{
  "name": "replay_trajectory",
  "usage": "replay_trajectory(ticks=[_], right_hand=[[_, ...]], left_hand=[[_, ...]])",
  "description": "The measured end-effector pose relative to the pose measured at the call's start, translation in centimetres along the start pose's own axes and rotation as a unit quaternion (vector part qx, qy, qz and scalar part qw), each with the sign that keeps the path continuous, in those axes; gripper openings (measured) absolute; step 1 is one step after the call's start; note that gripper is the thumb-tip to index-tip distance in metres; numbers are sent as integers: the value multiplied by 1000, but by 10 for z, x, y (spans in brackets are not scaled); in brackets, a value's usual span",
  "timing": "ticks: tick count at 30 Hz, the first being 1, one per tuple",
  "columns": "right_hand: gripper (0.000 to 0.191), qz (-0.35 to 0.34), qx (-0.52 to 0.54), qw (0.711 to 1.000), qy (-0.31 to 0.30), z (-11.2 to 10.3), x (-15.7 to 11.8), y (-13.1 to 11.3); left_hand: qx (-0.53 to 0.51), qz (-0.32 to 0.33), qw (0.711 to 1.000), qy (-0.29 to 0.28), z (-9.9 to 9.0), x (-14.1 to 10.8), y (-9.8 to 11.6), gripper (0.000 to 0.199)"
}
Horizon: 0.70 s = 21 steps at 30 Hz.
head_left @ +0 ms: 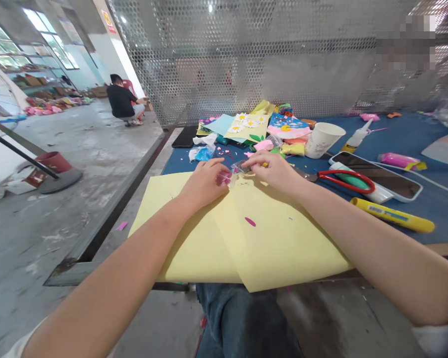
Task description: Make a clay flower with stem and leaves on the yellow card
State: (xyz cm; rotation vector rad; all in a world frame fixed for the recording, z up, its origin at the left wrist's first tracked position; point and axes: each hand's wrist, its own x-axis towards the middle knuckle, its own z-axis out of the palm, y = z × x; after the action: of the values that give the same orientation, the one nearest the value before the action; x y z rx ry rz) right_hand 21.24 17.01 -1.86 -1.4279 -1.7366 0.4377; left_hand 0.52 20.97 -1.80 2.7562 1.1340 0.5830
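My left hand (205,183) is closed on a small clear plastic packet (228,178) with something magenta in it. The fingers of my right hand (271,168) are closed on the packet's other side, where the plastic looks crinkled. Both hands are at the far edge of large yellow paper (209,238). On the paper lies a small magenta oval piece (250,222). Just past my left hand are crumpled white and blue wrappers (203,153). Scissors with red handles (345,180) lie beside my right forearm, their blades partly hidden.
Behind my hands stand a paper cup (324,140) and a card with white flowers (248,125). A phone (384,174), a yellow tube (393,215) and a glue bottle (356,136) are at right. A perforated metal panel (224,64) rises behind. A person (124,102) crouches far left.
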Motion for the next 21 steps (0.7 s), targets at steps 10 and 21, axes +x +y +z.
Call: replay_trajectory(ticks=[10,21], right_hand=[[29,-81,-95,983,-134,6,-10,-5],[26,-91,-275,956,-56,15,-10,-12]], left_hand=[[-30,28,999,-9,-1,0,-4,26],[-47,32,998,-3,-2,-1,3,17]])
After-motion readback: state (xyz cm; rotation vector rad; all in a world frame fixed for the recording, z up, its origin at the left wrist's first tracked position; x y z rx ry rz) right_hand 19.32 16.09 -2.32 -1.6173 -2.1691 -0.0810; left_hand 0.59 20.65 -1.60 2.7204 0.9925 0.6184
